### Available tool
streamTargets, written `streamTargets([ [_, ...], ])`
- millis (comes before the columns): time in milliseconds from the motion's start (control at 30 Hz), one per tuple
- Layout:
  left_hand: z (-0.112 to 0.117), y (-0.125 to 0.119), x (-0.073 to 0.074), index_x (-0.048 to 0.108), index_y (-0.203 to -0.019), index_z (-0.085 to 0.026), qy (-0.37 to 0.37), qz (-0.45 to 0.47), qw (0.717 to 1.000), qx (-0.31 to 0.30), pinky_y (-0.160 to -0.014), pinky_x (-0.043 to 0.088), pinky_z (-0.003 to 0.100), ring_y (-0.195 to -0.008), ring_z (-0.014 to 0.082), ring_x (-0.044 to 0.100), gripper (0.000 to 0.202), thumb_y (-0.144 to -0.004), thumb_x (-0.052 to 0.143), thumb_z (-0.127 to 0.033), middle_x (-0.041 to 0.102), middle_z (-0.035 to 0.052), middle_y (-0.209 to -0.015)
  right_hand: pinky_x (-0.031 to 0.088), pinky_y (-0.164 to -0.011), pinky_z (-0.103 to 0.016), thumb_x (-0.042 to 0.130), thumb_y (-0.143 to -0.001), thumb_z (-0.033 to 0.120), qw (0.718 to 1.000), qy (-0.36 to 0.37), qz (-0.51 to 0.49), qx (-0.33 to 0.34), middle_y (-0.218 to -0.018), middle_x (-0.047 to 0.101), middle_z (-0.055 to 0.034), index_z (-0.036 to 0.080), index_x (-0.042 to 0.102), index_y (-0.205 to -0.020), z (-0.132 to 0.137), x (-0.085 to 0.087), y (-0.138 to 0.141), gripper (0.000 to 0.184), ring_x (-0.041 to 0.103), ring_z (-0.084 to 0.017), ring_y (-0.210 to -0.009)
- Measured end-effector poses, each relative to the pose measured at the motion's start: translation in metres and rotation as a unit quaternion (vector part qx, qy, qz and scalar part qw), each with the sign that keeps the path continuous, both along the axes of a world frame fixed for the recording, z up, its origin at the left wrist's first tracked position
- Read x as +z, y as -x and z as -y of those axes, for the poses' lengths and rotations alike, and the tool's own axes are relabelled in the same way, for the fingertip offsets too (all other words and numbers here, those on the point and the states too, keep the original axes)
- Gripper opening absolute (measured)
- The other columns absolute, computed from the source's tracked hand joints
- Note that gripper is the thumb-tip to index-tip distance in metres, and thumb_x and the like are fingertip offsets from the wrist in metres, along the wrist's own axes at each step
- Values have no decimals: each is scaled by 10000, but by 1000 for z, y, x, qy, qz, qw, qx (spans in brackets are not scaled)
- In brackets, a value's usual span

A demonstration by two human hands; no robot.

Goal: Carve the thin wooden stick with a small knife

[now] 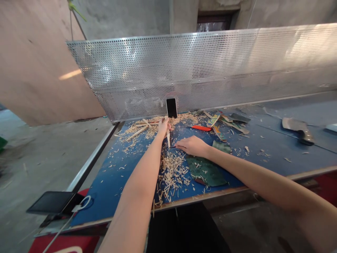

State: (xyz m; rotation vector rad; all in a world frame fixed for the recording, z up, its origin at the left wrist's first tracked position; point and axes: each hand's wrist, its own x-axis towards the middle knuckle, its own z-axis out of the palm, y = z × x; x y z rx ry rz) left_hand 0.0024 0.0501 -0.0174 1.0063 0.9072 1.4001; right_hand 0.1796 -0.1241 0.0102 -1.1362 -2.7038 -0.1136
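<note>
My left hand (pixel 163 127) is closed round the top of a pale wooden stick (pixel 168 137), which points down at the blue tabletop (pixel 110 182). Fingers curled, my right hand (pixel 191 145) rests on the table just right of the stick's lower tip, gripping a small thin tool I cannot make out. Pale wood shavings (pixel 172 174) lie in a heap under and in front of both hands. More sticks (pixel 137 133) lie to the left of my left hand.
A phone (pixel 171 107) leans upright against the perforated metal screen (pixel 200 70) behind my hands. A red tool (pixel 201 128), coloured scraps (pixel 218 123), green pieces (pixel 206 170) and a cleaver (pixel 298 129) lie to the right. A tablet (pixel 51 203) with a cable sits at the table's near left corner.
</note>
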Motion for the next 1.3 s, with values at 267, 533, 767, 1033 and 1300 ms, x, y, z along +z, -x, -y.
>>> streamTargets([
  [267, 2, 0, 2, 482, -1102, -272, 8, 12, 1000, 9, -475, 406, 238, -406, 116, 443, 317, -1065, 691, -507, 441, -120, -532, 347, -703, -284, 445, -1180, 367, 999, -19, 19, 18, -1036, 830, -49, 243, 776, -1193, -1, -1, -2, 353, 708, -176, -836],
  [533, 3, 0, 0, 451, -1073, -280, 4, 14, 1000, -6, -496, 403, 242, -430, 114, 423, 338, -1067, 689, -520, 433, -114, -550, 357, -707, -301, 503, -1157, 307, 1000, 28, 6, 5, -1023, 845, -53, 255, 755, -1096, 3, 1, 5, 264, 734, -198, -841],
  [767, 8, -1, 1, 470, -1062, -277, 8, 11, 1000, 3, -514, 379, 241, -445, 98, 407, 481, -974, 784, -631, 445, -112, -589, 304, -667, -328, 478, -1172, 317, 995, 36, 86, -16, -994, 840, -75, 252, 746, -1187, 5, 11, 12, 277, 732, -220, -806],
  [1033, 10, 0, 4, 479, -1040, -273, 6, 3, 1000, -1, -529, 405, 245, -456, 106, 422, 473, -978, 778, -635, 429, -110, -577, 229, -636, -360, 448, -1166, 213, 995, -45, 85, 17, -984, 809, -71, 206, 715, -1179, 13, 0, 0, 267, 696, -186, -788],
  [1300, 11, 0, 7, 573, -1075, -239, -11, -25, 1000, -2, -548, 486, 281, -445, 130, 473, 343, -981, 792, -486, 478, -91, -542, 212, -635, -362, 418, -1195, 295, 998, -53, 45, 12, -972, 803, -66, 198, 684, -1133, 7, -4, -3, 289, 669, -173, -757],
])
